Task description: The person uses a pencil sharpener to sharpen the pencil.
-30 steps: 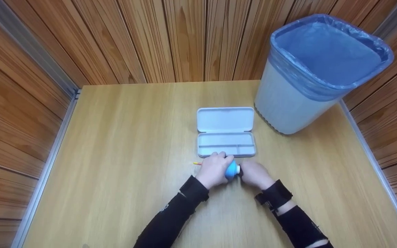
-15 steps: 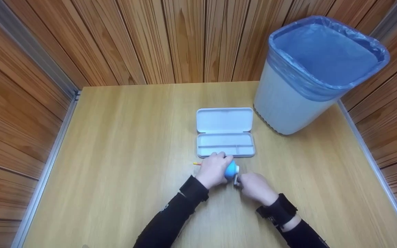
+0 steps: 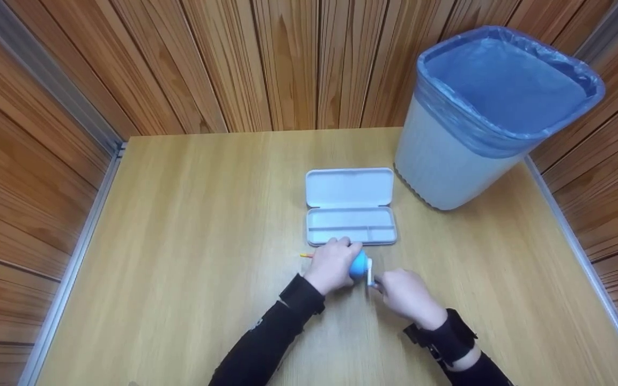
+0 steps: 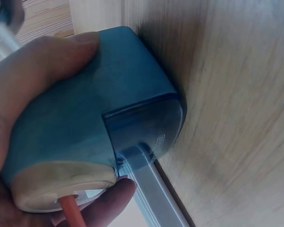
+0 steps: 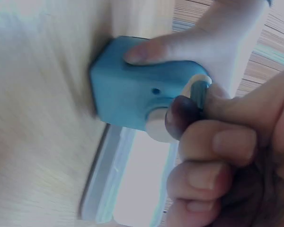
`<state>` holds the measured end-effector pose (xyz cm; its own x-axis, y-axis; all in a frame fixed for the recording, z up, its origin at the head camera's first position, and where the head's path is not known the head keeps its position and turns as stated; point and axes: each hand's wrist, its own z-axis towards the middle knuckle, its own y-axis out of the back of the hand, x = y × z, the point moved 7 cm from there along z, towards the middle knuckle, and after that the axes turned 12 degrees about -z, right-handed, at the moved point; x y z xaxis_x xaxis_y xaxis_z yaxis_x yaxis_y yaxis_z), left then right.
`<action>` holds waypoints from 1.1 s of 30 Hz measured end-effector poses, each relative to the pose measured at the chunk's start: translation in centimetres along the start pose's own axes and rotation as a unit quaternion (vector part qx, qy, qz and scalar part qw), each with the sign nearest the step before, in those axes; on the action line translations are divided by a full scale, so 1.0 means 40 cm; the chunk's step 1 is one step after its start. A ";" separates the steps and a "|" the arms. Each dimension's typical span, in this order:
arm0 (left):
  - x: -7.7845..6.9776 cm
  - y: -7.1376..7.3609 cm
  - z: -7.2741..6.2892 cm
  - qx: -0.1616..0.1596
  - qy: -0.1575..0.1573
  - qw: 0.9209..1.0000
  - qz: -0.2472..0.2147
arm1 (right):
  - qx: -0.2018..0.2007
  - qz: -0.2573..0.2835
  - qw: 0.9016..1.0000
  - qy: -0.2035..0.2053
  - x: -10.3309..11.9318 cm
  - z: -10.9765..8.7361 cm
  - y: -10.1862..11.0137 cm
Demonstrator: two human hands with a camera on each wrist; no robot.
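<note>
Since a second ago the right hand (image 3: 408, 297) has drawn farther from the pencil case (image 3: 350, 187), and the crank (image 3: 370, 272) now points away from it; that hand's fingers pinch the crank's handle; the left hand (image 3: 333, 264) grasps the blue sharpener (image 3: 359, 265), just on the case's near side, with a pencil (image 3: 307, 255) protruding; if that grasp loosens, cranking could twist the sharpener against the case; forced turning might snap the lead.

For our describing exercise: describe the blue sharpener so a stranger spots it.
Find the blue-lined bin; left of it lies an open case. On its near side, the left hand grips the blue sharpener, set apart by its white crank.
</note>
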<state>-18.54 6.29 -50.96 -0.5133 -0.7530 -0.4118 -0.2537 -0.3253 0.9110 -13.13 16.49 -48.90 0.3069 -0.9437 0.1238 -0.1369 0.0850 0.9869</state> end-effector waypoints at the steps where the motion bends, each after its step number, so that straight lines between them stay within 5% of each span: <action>1: 0.000 0.000 0.000 0.000 0.000 1.000 -0.001 | 0.002 0.002 1.000 -0.002 -0.001 0.001 0.005; 23: -0.007 0.001 -0.003 -0.028 -0.024 0.999 0.018 | -0.040 0.019 0.999 -0.011 -0.068 0.098 0.070; 33: -0.002 0.005 -0.005 -0.029 -0.023 0.999 0.016 | -0.002 0.039 0.999 -0.031 -0.095 0.154 0.044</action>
<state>-18.39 6.18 -50.76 -0.5571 -0.7372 -0.3823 -0.1890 -0.3358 0.9228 -20.34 18.28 -48.28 0.2360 -0.9523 0.1934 -0.1541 0.1598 0.9751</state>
